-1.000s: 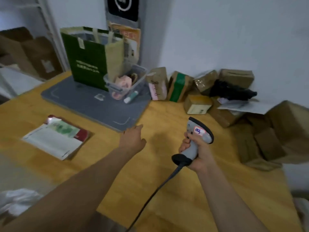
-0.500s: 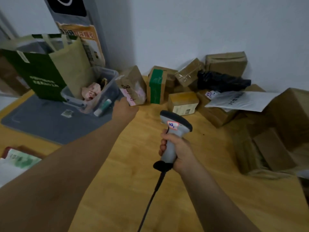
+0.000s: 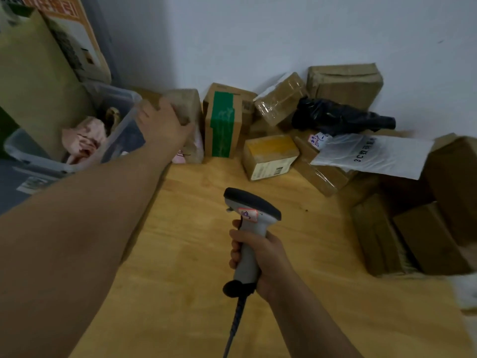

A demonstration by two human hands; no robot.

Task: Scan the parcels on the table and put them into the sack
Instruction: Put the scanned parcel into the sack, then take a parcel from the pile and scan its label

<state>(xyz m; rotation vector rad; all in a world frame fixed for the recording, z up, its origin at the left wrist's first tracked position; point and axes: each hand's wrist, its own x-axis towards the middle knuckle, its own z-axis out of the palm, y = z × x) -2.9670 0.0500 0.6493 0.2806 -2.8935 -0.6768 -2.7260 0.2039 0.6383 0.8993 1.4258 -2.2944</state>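
Left hand (image 3: 165, 122) on a brown parcel (image 3: 189, 107), scanner (image 3: 251, 223) in the right hand (image 3: 263, 257).
Parcels crowd the bench (image 3: 196, 254) along the wall: a green-taped box (image 3: 223, 122) stands just right of the brown parcel, a clear bin (image 3: 121, 135) on its left. The left fingers curl over the parcel's top, blurred; the right hand is wrapped tight round the scanner's grip. An olive-green bag (image 3: 33, 81) is cut off at the left edge.

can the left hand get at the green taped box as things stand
Probably, once it lets go: the left hand grips the brown parcel beside the green-taped box, whose front and top are uncovered.
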